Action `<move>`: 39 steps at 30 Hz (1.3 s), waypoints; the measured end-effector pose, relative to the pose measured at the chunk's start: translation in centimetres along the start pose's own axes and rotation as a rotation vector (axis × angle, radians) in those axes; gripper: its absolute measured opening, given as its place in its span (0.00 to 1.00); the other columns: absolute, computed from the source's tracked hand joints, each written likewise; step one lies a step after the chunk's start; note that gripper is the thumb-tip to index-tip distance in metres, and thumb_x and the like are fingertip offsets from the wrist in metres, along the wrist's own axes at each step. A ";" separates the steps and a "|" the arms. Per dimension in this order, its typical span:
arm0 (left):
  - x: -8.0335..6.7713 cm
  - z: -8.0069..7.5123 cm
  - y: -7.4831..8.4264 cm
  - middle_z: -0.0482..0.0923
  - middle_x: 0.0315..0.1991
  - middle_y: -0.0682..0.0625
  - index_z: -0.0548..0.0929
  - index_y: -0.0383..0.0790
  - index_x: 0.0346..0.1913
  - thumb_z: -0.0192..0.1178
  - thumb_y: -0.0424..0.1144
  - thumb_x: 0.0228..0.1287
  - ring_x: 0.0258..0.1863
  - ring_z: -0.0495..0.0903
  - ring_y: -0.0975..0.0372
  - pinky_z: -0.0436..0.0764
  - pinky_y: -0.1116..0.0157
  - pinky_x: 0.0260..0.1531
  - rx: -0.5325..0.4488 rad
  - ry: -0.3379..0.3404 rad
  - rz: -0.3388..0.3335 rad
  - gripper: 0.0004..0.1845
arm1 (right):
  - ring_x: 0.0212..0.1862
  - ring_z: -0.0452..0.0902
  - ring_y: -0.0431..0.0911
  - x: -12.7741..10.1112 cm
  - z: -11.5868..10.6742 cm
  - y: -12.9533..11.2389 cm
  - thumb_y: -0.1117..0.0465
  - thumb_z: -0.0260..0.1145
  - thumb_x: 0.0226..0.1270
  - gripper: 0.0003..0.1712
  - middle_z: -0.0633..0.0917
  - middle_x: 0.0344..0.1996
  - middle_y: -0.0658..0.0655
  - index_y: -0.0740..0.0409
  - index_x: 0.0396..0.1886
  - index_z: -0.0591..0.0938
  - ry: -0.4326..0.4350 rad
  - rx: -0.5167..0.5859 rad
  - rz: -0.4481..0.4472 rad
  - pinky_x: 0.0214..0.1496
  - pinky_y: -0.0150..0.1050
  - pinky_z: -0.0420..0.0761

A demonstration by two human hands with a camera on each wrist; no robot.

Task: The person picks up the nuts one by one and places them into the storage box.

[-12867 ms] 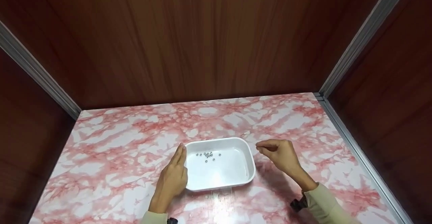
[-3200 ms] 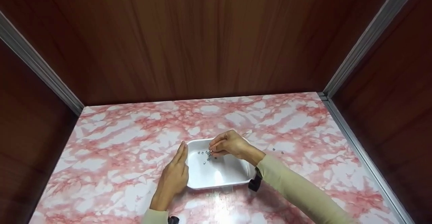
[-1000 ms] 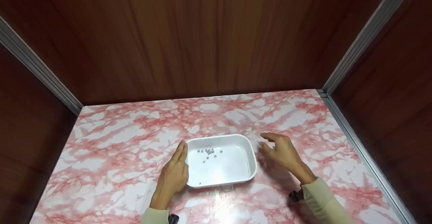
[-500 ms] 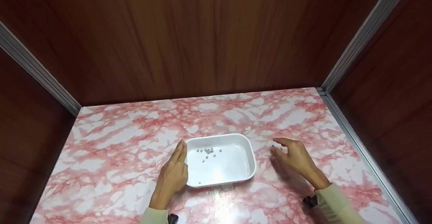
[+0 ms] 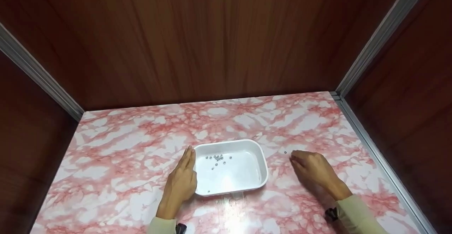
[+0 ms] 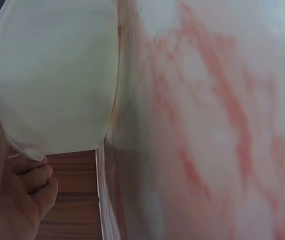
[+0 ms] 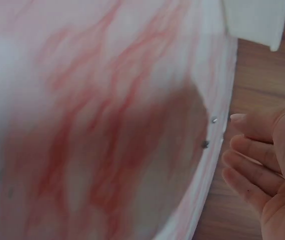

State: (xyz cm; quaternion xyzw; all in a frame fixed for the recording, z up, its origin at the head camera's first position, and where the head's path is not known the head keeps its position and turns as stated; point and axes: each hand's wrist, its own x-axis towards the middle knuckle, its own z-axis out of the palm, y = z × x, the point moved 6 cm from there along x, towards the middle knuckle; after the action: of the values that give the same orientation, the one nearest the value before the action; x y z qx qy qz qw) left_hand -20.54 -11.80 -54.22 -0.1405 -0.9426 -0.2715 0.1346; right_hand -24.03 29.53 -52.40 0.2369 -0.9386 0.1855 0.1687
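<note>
Small metal beads (image 5: 218, 158) lie in one white tray (image 5: 263, 168) in the middle of the pink marbled table (image 5: 123, 145): about nine sit in a loose cluster toward the tray's far left part, and one more lies alone by its near left corner, though they are too small for a sure count. Two further beads are out on the table to the right of the tray; the head view shows one (image 5: 285, 152) just beyond the right hand's fingertips, and the right wrist view shows both (image 7: 209, 132) close together in the hand's shadow. The right hand (image 5: 314, 168) hovers low over the table with its fingers (image 7: 250, 150) relaxed and only slightly bent, holding nothing, its fingertips near those two loose beads but apart from them. The left hand (image 5: 182, 184) lies flat, fingers straight and together, pressed along the tray's left wall; it grips nothing. In the left wrist view the tray's rim (image 6: 115, 100) fills the upper left. Dark wooden walls (image 5: 212, 40) close in the table on three sides.
</note>
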 end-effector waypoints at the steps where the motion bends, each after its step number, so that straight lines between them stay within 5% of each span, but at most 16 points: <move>1: 0.0 0.0 0.0 0.61 0.80 0.31 0.64 0.23 0.77 0.51 0.29 0.75 0.79 0.66 0.41 0.72 0.47 0.75 0.013 -0.002 -0.005 0.31 | 0.29 0.83 0.38 -0.1 0.1 0.1 0.67 0.75 0.64 0.05 0.88 0.25 0.47 0.52 0.35 0.88 0.007 -0.008 -0.014 0.34 0.42 0.86; 5: 0.0 0.0 -0.1 0.61 0.81 0.33 0.64 0.25 0.78 0.51 0.31 0.75 0.79 0.66 0.42 0.72 0.47 0.75 0.032 -0.015 -0.014 0.31 | 0.25 0.78 0.35 -0.3 0.5 0.1 0.68 0.76 0.62 0.08 0.83 0.22 0.45 0.51 0.33 0.86 0.019 -0.063 -0.089 0.28 0.38 0.82; 15: -0.2 0.0 -0.1 0.61 0.81 0.34 0.64 0.26 0.78 0.50 0.33 0.77 0.80 0.66 0.43 0.72 0.48 0.76 0.029 -0.015 -0.019 0.30 | 0.27 0.84 0.41 -0.4 1.2 -0.3 0.71 0.76 0.56 0.11 0.88 0.29 0.46 0.51 0.31 0.85 -0.033 -0.180 -0.253 0.26 0.39 0.83; 23: -0.3 0.1 -0.2 0.61 0.81 0.34 0.65 0.26 0.78 0.50 0.32 0.77 0.79 0.67 0.43 0.72 0.48 0.76 0.036 0.003 -0.016 0.30 | 0.23 0.80 0.41 -0.1 1.2 -0.2 0.72 0.76 0.55 0.12 0.87 0.25 0.48 0.52 0.28 0.84 -0.063 -0.154 -0.243 0.24 0.39 0.80; 30: -0.2 0.2 0.0 0.62 0.80 0.30 0.65 0.21 0.76 0.50 0.27 0.74 0.78 0.67 0.39 0.78 0.46 0.69 -0.036 0.030 0.003 0.29 | 0.20 0.67 0.35 -0.2 1.1 -0.2 0.72 0.77 0.52 0.15 0.81 0.17 0.46 0.52 0.23 0.80 -0.049 -0.134 -0.234 0.23 0.32 0.72; 39: -0.1 0.1 -0.2 0.61 0.81 0.32 0.64 0.23 0.77 0.50 0.30 0.76 0.78 0.67 0.40 0.74 0.46 0.73 -0.007 0.023 0.000 0.30 | 0.21 0.82 0.44 0.4 1.0 -0.3 0.68 0.77 0.54 0.10 0.85 0.18 0.46 0.51 0.23 0.86 -0.022 -0.185 -0.187 0.24 0.39 0.81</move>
State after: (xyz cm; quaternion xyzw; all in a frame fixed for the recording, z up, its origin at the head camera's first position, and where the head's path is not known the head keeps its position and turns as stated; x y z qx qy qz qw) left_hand -20.49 -11.95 -54.44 -0.1378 -0.9400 -0.2764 0.1451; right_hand -24.42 28.66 -53.06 0.3088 -0.9273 0.0790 0.1963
